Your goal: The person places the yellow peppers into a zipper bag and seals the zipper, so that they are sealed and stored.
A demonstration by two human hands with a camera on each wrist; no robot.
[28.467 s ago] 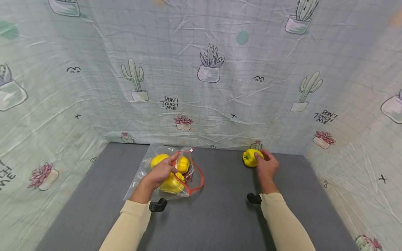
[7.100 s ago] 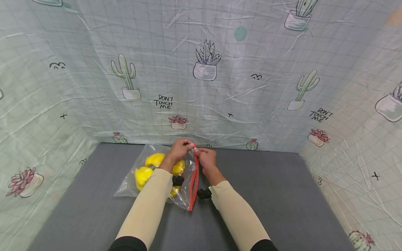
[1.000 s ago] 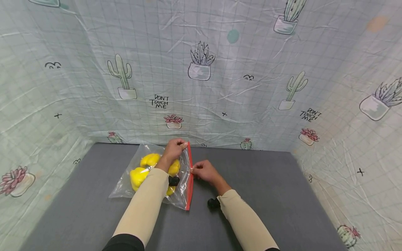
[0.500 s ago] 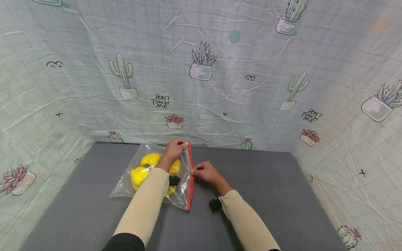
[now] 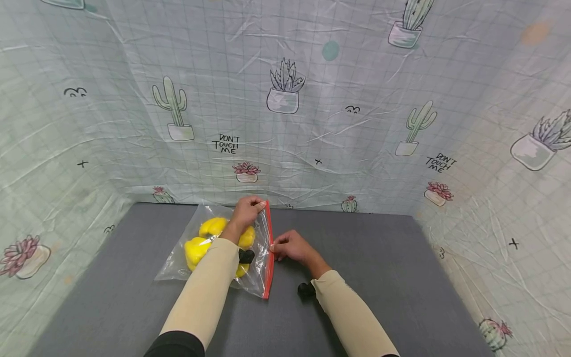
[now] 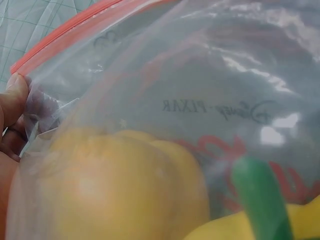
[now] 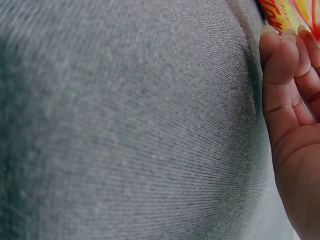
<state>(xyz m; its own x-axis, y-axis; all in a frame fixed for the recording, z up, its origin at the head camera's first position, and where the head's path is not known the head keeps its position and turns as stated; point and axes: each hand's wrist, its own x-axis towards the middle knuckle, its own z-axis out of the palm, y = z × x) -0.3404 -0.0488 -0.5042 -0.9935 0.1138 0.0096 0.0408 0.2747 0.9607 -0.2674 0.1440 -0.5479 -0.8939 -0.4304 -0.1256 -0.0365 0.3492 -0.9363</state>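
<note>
A clear zip bag (image 5: 176, 267) with a red zip strip (image 5: 269, 277) lies on the grey table, several yellow bell peppers (image 5: 196, 252) inside. My left hand (image 5: 245, 213) pinches the strip's far corner, and its forearm hides part of the bag. About halfway along the strip, the thumb and fingers of my right hand (image 5: 292, 246) pinch the zip; whether a slider sits under them is hidden. The left wrist view shows a pepper (image 6: 120, 185) and a green stem (image 6: 260, 195) through printed plastic. In the right wrist view, the fingertips meet at the bag's edge.
The grey table (image 5: 379, 277) extends to the right of the bag and in front of it. A cactus-print cloth (image 5: 312, 139) walls the back and both sides, close behind the bag's far edge.
Earlier my right hand held a pepper at the right and the bag's mouth gaped. Since then it has moved from the strip's far corner toward me, lately only slightly; the red edges now lie together.
</note>
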